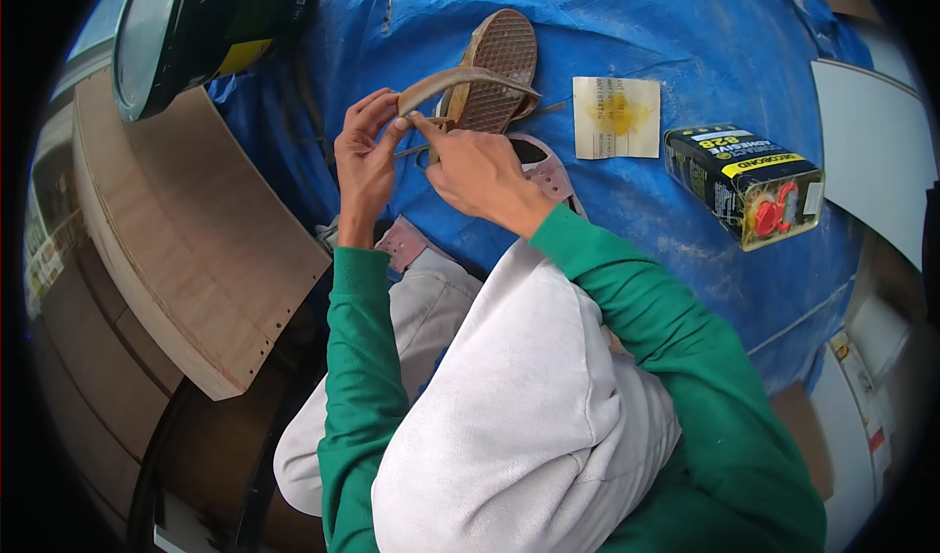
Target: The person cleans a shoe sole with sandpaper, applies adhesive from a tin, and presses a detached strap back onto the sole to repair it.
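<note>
A tan, curved shoe strip (460,78) arches over the upturned sole of a shoe (502,59). My left hand (370,147) is closed, pinching one end of this strip between thumb and fingers. My right hand (485,171) is right beside it, its index fingertip against the strip near the left thumb and the other fingers curled. A thin loop of similar colour (423,154) shows between the hands, partly hidden by the right one. The shoe lies sole up on a blue tarp (392,29), its brown tread patterned.
Right of the shoe lies a pale card (589,144) with a yellow smear. Farther right is a black and yellow rectangular tin (715,181) with a red cap. A large dark bucket (147,39) and a curved wooden panel (186,230) are at the left. White boards (876,147) line the right.
</note>
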Action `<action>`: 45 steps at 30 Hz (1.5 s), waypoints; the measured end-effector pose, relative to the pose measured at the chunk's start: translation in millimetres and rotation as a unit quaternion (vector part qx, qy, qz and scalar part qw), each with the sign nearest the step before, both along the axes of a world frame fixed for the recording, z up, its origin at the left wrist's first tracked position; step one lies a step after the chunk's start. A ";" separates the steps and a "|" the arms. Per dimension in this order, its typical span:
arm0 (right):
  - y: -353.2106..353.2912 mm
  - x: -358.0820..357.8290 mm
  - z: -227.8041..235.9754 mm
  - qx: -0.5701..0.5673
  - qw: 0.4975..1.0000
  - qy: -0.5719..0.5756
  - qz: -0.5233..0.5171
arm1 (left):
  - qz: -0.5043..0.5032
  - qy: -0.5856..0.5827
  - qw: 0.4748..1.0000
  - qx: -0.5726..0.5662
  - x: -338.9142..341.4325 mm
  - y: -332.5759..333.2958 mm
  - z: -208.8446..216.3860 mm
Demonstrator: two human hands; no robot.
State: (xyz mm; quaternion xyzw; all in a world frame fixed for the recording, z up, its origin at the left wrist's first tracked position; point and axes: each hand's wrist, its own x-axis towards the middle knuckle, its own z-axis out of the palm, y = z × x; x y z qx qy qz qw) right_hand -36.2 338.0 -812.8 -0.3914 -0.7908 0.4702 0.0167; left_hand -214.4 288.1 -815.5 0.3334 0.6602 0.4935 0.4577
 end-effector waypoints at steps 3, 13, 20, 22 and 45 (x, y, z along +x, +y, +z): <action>2.0 10.0 -4.7 -0.054 0.998 -0.020 -0.004 | -0.007 0.011 1.000 -0.008 -3.3 -1.5 0.1; -9.3 -7.7 -16.2 -0.191 0.976 0.079 -0.076 | 0.086 -0.124 0.988 -0.038 3.8 1.9 -8.1; 12.6 -12.5 15.2 -0.547 0.779 0.276 -0.134 | 0.129 -0.206 0.970 -0.020 5.5 4.1 -8.0; 17.0 -3.7 13.3 -0.641 0.682 0.313 -0.165 | 0.117 -0.164 0.979 -0.031 10.3 9.5 -7.1; 72.3 36.7 29.4 -0.672 0.607 0.363 -0.218 | 0.010 0.247 0.967 -0.067 41.2 44.1 -15.0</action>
